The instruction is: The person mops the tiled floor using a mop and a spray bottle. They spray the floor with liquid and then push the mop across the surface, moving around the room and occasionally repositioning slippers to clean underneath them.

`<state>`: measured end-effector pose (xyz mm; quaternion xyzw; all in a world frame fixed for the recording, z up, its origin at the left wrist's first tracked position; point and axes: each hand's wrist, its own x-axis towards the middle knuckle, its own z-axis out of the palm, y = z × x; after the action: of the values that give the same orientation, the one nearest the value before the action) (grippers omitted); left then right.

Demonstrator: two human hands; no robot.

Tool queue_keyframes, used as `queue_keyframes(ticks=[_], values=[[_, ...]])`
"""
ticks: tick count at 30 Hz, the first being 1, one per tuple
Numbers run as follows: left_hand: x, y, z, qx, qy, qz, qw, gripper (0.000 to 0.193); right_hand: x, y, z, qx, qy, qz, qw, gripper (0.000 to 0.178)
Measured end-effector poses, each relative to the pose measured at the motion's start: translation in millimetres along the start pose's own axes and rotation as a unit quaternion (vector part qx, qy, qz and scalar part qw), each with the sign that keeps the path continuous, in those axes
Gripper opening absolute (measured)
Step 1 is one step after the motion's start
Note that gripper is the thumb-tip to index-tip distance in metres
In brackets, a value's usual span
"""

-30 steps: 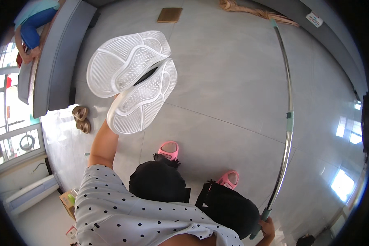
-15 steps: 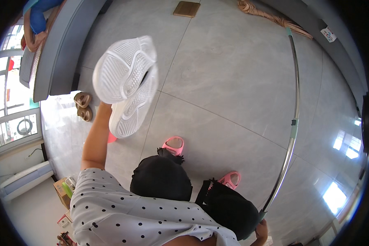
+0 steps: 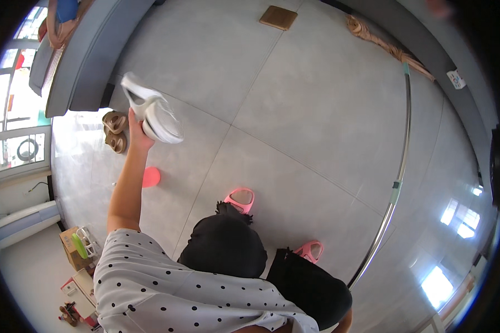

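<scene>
My left hand [image 3: 140, 135] reaches out over the floor at the left, its fingers closed round a pair of white slippers [image 3: 164, 122]. The slippers are held tilted in the air and slightly blurred. Low at the right, only a little of my right hand or wrist [image 3: 344, 323] shows past my black-clad knee; its fingers are hidden. Close to it, the lower end of a long metal pole [image 3: 386, 219] goes out of sight behind the knee. At the pole's far end is a twisted tan mop head [image 3: 372, 36].
Brown sandals [image 3: 115, 133] lie beyond my left hand. A pink rounded thing [image 3: 151, 177] is on the grey tiles. Pink sandals [image 3: 240, 198] are on my feet. A square brown mat [image 3: 278, 18] lies far ahead. A grey counter [image 3: 97, 61] stands far left, with a person [image 3: 58, 33] beside it.
My left hand has drawn the white slippers down and leftward, turning them so their soles no longer face me. The pink rounded thing is now uncovered. My right hand is more hidden behind the knee.
</scene>
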<state>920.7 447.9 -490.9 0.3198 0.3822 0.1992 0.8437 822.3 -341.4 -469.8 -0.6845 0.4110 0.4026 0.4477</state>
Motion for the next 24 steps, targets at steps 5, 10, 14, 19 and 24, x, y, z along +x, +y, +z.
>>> queue_keyframes(ticks=[5,10,14,19,24], values=[[49,16,-8,0.293,0.098,-0.012,0.951,0.062,-3,-16,22,-0.038,0.007,0.008,0.999,0.016],[62,12,-2,0.803,0.035,0.039,0.593,0.055,5,-41,45,-0.081,0.010,0.013,0.997,0.017],[44,4,-7,0.880,-0.061,0.118,0.457,0.044,10,-57,57,-0.106,0.003,0.011,0.994,0.017],[45,15,-33,0.906,-0.107,0.106,0.395,0.040,9,-70,67,-0.121,0.000,0.006,0.993,0.018],[69,36,-33,0.896,-0.117,0.122,0.411,0.040,10,-73,75,-0.121,-0.001,0.002,0.993,0.018]])
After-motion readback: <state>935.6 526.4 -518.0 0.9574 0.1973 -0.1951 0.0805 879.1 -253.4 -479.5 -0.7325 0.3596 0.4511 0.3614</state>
